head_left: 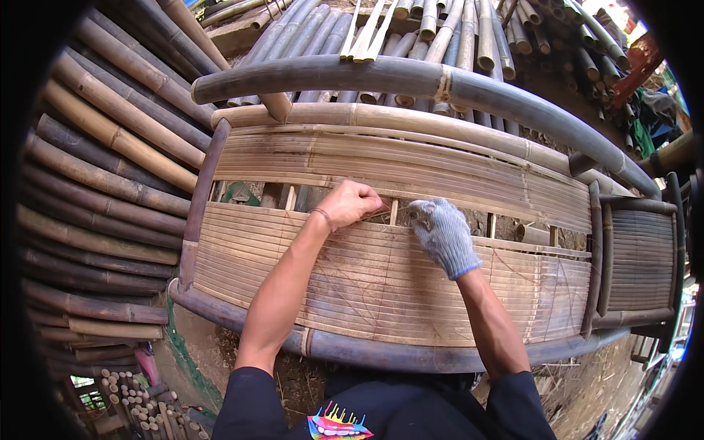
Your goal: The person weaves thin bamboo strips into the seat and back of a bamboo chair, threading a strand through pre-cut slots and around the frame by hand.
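A long bamboo bench seat of thin split slats (411, 293) lies in front of me, with an open gap across its middle. My bare left hand (350, 203) is over that gap, its thumb and fingers pinched together. Just to its right is my right hand (444, 236) in a grey knit glove, fingers curled in at the same gap. What either hand pinches is too fine to make out. Thin reddish-brown strands (381, 275) lie loosely over the near slats. Between the hands a short light crosspiece (394, 213) shows in the gap.
A thick dark bamboo rail (513, 100) curves along the bench's far side. The near edge is a round bamboo pole (411, 358). Bamboo poles (110, 139) are stacked at left, more poles (462, 37) behind. A smaller slatted panel (642, 257) stands at right.
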Demonstrator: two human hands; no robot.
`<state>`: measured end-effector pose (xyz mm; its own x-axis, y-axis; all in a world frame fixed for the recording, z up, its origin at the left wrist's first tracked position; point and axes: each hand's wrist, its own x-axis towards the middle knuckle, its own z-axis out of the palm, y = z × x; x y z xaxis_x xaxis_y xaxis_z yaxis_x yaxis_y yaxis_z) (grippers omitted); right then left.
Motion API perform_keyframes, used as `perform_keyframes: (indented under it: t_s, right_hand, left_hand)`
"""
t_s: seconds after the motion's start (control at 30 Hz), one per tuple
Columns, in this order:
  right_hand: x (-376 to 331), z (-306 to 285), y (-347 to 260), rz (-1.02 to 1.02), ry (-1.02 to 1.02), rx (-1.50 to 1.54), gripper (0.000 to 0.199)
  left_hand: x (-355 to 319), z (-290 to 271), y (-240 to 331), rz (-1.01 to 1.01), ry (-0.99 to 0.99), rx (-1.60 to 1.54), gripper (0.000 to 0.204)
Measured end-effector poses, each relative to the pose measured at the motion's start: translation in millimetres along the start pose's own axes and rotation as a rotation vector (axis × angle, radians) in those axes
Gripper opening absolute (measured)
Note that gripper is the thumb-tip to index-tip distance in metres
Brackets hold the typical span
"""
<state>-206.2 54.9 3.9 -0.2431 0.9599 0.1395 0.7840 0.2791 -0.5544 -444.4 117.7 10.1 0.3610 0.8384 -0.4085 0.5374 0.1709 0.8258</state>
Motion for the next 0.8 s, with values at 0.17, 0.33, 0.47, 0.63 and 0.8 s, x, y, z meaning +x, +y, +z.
perform_keyframes:
  t_s: [0.17,0.33,0.47,0.63,0.8]
  right_hand:
    - [-13,2,-15,-0.216,0.09,-0.08,0.016]
    - [-13,24,-17,-0.123,0.163,0.117,0.056]
    - [-15,28,-23,-0.077,0.348,0.177,0.064]
    - [-29,-13,-50,-0.219,0.359,-0.013,0.039]
    - [-116,-103,-54,0.12,-0.044,0.814,0.019]
  left_hand:
    - [-26,4,10,0.102,-0.003,-0.432,0.024]
    - [-37,15,10,0.023,-0.007,-0.553,0.02]
    - [-41,22,16,0.013,-0.043,-0.51,0.017]
    - [-44,31,24,0.043,-0.066,-0.383,0.018]
    - [-62,52,24,0.248,0.54,0.37,0.046]
